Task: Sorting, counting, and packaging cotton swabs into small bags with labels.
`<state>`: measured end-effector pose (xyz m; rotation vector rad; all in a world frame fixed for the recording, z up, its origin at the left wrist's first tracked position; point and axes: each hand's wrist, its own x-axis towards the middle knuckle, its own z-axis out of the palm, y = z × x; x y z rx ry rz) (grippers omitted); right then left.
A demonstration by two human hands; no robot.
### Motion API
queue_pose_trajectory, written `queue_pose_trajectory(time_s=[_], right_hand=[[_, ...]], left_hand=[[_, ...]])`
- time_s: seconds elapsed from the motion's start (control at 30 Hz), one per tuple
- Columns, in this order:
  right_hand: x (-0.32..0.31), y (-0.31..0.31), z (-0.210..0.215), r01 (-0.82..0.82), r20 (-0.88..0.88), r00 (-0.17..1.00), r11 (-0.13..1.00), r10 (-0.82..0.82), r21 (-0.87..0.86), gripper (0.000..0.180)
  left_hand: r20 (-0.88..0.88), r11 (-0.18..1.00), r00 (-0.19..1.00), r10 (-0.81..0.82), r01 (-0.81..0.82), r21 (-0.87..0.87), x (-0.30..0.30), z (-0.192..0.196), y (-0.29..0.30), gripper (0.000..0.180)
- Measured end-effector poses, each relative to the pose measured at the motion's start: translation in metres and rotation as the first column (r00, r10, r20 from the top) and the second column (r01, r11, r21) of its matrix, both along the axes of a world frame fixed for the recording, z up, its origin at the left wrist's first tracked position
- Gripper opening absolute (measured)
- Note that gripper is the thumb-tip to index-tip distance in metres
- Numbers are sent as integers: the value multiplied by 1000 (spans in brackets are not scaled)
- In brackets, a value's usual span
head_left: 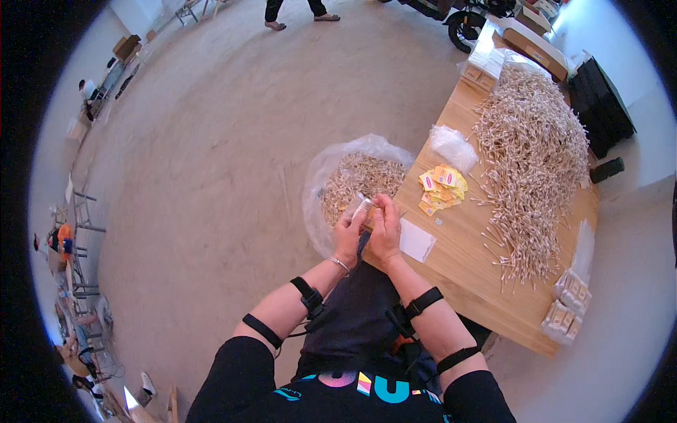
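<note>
Grey-beige concrete floor, light-brown wooden table. Just left of table: left hand curled closed on small clear plastic packet; right hand half-curled alongside, grip can't tell. Loose pinch could drop packet into translucent plastic swab bag, also table-left.

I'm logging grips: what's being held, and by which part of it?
A small clear packet: the left hand grips it by its lower part. The right hand is at its right side; whether that grips too cannot be told.
</note>
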<state>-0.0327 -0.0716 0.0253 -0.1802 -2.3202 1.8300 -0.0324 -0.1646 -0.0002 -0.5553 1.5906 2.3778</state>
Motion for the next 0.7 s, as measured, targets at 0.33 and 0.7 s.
queue_pose_trajectory(time_s=[0.33,0.7], right_hand=[[-2,0,-5,57,-132,991,986,-37,154,32],[-4,-7,-3,99,-83,993,983,-87,154,25]], left_hand=[[51,947,998,-28,42,-318,6,15,14,23],[-67,974,994,-87,71,-214,3,2,-7,19]])
